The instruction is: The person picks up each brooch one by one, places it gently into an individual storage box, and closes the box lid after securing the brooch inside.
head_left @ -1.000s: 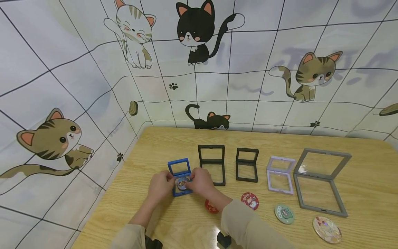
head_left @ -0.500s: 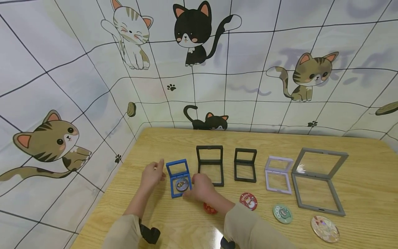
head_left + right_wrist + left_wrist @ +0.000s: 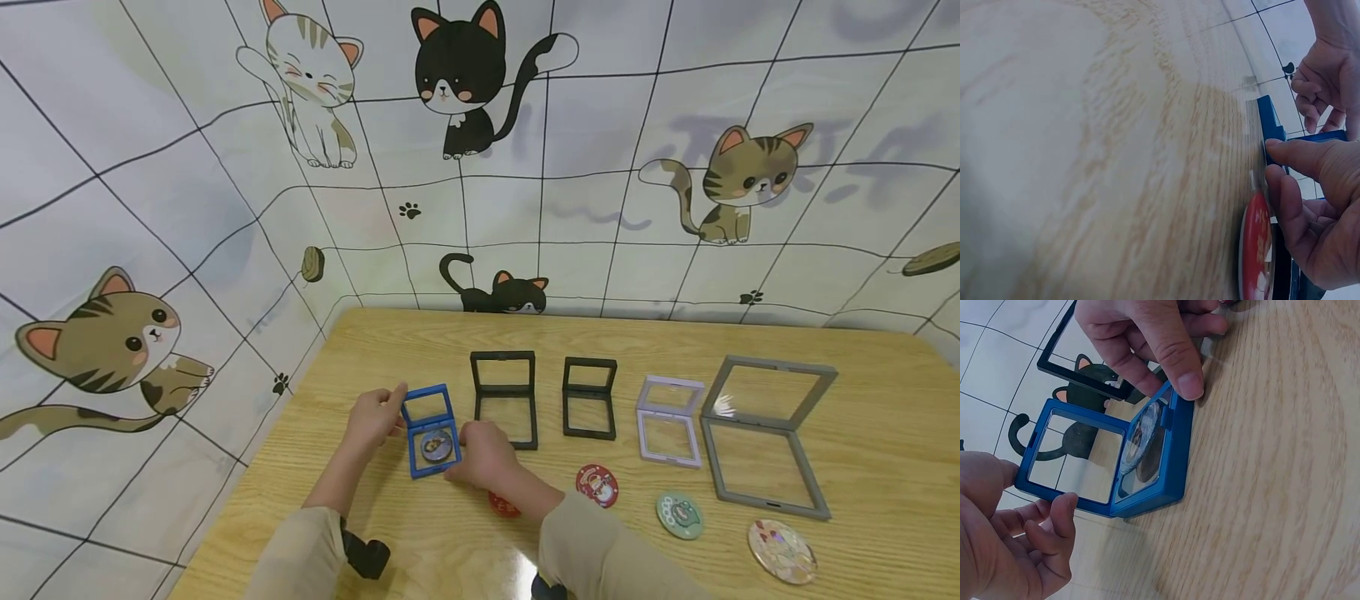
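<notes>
A small blue hinged display frame (image 3: 1176, 475) stands on the table with its lid raised. Inside its base lies a round badge (image 3: 437, 447) with a blue-grey picture, seen through the clear film in the left wrist view. My left hand (image 3: 372, 421) is at the lid's left edge, fingertips at the rim near its top corner, the other fingers curled. My right hand (image 3: 486, 454) holds the base at its front right corner, thumb on the front edge and fingers along the side. Beneath the right forearm, a red badge (image 3: 504, 504) is partly hidden.
To the right stand open frames: a larger black one (image 3: 505, 391), a smaller black one (image 3: 588, 390), a lilac one (image 3: 669, 412) and a grey one (image 3: 750, 424). Before them lie a red badge (image 3: 597, 485), a green badge (image 3: 679, 514) and a large pale badge (image 3: 782, 552).
Both hands have left the badge, which stays in the base. The left hand drew away leftward, then came to the lid's edge; the right shifted to the base's front right corner.
</notes>
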Demonstrator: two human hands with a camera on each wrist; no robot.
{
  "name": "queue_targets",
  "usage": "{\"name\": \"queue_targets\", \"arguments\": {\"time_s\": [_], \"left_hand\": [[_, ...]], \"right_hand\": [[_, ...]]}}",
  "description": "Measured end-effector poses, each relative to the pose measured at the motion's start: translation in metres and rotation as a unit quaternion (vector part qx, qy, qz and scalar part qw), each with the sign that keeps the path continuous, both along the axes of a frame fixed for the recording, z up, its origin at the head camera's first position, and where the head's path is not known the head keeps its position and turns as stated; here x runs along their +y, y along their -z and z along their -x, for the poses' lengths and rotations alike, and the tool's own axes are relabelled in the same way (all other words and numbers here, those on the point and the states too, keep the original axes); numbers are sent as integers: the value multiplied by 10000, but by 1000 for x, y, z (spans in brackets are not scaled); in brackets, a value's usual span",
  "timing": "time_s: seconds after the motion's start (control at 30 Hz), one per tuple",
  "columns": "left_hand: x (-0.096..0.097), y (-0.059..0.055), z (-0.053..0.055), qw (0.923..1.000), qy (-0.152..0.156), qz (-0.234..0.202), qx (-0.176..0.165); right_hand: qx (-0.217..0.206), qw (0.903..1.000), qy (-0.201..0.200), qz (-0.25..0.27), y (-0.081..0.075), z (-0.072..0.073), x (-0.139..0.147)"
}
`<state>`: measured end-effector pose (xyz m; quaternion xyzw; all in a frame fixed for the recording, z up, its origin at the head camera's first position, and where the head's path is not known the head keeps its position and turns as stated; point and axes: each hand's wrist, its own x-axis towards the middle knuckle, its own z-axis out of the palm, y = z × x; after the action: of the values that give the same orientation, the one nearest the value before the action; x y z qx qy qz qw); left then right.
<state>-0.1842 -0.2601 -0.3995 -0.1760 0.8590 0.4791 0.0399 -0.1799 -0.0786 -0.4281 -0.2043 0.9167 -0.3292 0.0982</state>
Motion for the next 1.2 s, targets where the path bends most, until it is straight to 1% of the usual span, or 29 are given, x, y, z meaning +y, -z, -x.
{"name": "queue_targets", "arguments": {"time_s": [0.23,0.37,0.5,0.6,0.7,0.83,1.07,1.2], "left_hand": [[1,-1,0,9994,-23,-338,33],[1,-1,-1,9992,-15,-401,-12],[-1,-2,-2,9993,38,-367,-75],[-2,-4,-4,9992,91,-358,-154],[-1,-5,-7,9986,93,-472,-235],[1,-1,-9,9980,95,-590,-211],[3,2,-14,9986,230,-461,-118],[4,2,-17,9989,291,-307,-216]], "right_hand": [[-178,9998,46,39,-1,-1,-1],[-250,9996,75,85,-1,-1,-1],[-300,9995,100,94,-1,-1,-2],[-272,9995,117,76,-2,-1,-3],[-178,9998,99,81,-2,-2,-2],[-95,9999,65,99,-1,-2,-1],[-49,9999,54,78,-1,-2,-2],[-55,9999,56,63,-1,-2,-2]]}}
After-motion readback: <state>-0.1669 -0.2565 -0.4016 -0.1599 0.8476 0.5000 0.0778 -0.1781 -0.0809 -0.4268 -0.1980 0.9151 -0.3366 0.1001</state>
